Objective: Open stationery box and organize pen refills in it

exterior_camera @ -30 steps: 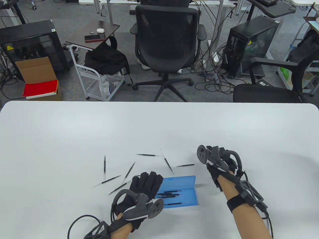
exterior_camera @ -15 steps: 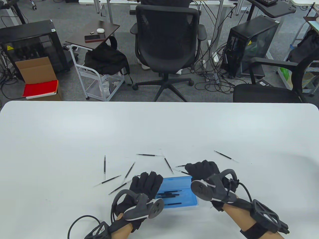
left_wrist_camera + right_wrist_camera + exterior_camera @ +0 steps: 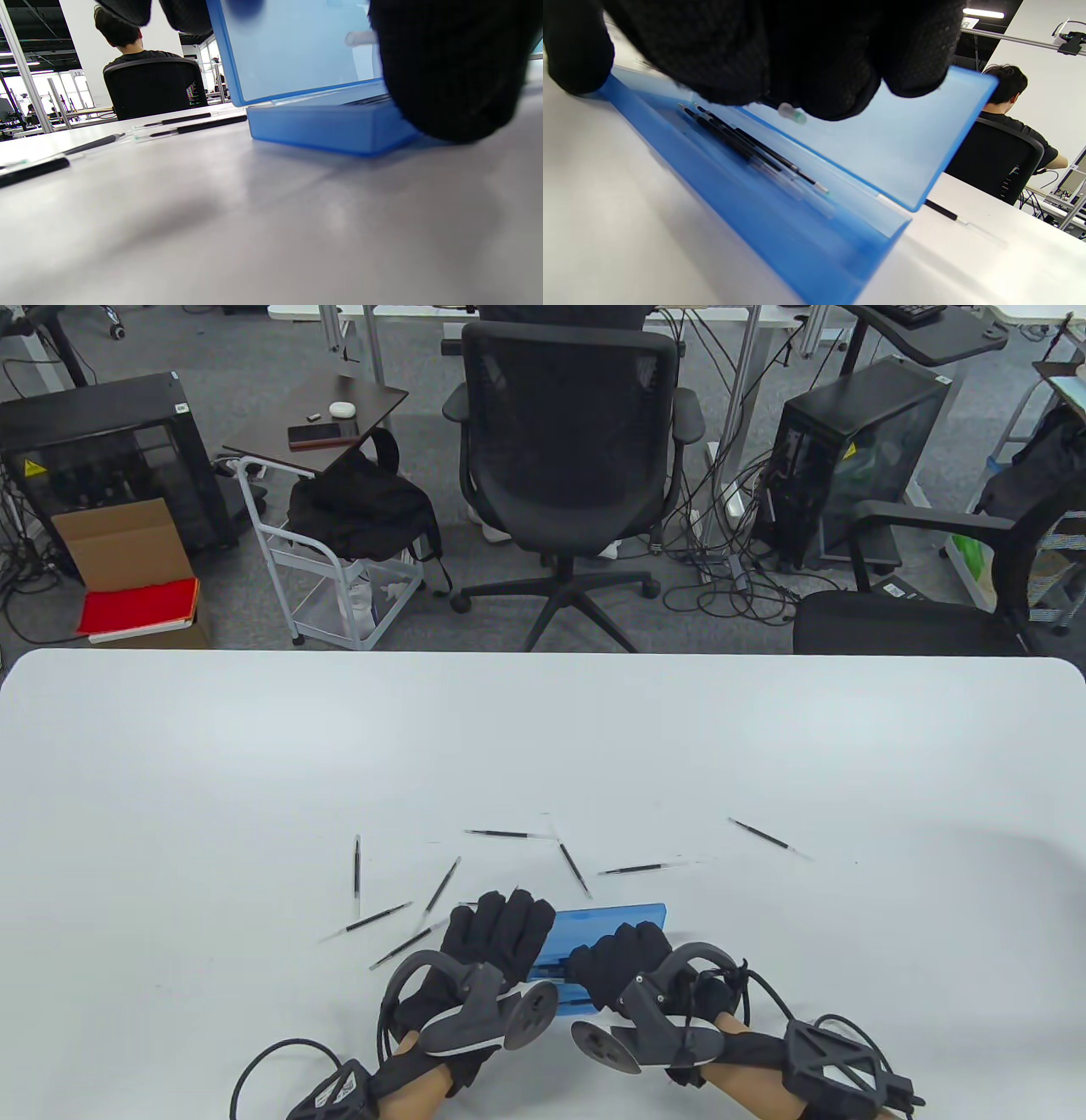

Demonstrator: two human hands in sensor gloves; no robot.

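Lower left of centre, table view: loose pen refills (image 3: 357, 872) lie scattered on the white table (image 3: 254, 746), more of them running toward the middle of the frame (image 3: 574, 867) and one lying apart at the right (image 3: 768, 837); all are outside the box. Lower centre: the left hand (image 3: 496, 937) lies with fingers extended against the left end of the blue stationery box (image 3: 615, 918), apparently propping its lid; in the left wrist view the lid (image 3: 292, 46) stands raised above the tray (image 3: 331, 127). Just right of it: the right hand (image 3: 624, 967) hovers over the open tray with fingers curled; the right wrist view shows a refill tip (image 3: 792, 113) projecting from the fingers (image 3: 814, 63), so the hand appears to pinch one refill, above several refills already lying in the tray (image 3: 746, 146). Step in hand, as judged: laying this refill beside the others. To do it well, align the refill with the long axis of the tray before lowering; release it low so that it does not bounce or roll; keep the left hand steady on the lid so that the box neither closes nor slides; then collect the nearest loose refills first
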